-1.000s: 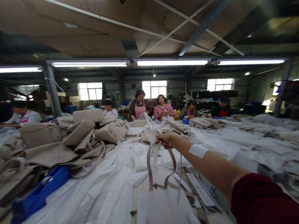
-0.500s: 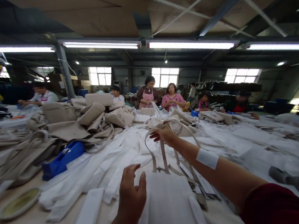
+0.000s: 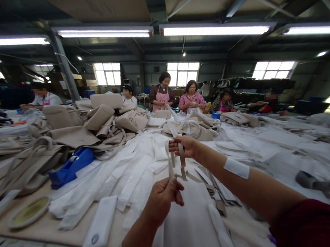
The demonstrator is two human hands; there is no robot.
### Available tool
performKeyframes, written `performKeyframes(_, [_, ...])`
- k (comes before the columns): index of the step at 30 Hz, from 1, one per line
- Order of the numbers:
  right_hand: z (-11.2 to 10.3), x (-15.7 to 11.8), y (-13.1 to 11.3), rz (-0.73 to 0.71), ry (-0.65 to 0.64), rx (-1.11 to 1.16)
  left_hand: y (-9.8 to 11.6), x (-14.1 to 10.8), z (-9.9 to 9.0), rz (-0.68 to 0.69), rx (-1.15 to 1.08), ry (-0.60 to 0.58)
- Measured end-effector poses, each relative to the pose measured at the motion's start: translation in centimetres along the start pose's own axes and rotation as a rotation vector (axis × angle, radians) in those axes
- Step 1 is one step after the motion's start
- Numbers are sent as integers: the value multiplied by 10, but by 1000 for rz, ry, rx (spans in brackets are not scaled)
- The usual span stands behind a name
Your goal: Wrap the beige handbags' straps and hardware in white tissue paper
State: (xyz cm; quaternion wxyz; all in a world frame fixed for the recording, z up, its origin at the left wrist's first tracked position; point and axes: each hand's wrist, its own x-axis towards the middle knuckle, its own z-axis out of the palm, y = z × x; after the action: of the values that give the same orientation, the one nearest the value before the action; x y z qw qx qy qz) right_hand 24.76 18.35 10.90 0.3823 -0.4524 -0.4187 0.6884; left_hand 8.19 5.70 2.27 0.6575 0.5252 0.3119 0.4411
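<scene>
In the middle of the head view, my right hand [image 3: 185, 146] is stretched forward, its fingers curled around beige bag straps [image 3: 182, 163]. Nearer to me, my left hand [image 3: 164, 195] pinches the lower part of the left strap, thumb against the fingers. The straps rise from the far end of a flat piece wrapped in white [image 3: 185, 220], lying in front of me; what is under the wrapping is hidden. A pale strip [image 3: 171, 128] shows just beyond my right fingertips. Thin white strips [image 3: 135, 178] are spread left of the hands.
A blue tape dispenser [image 3: 72, 168], a tape roll [image 3: 29, 212] and a white oblong object [image 3: 100, 224] lie at left. Beige bags [image 3: 68, 119] are heaped behind them. White sheets [image 3: 269, 157] cover the right side. Several people sit or stand across the table.
My left hand has moved forward from open to closed on the left strap. My right hand stays on the straps, its fingers now curled inside the loop. The camera has tilted slightly down.
</scene>
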Motion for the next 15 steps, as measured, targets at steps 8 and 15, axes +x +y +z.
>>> performKeyframes(8, [22,-20,37,136,-112,-65,7,16,-11,61,130,279])
performKeyframes(15, [27,-25,54,127,-454,-154,3,9,-16,249,403,65])
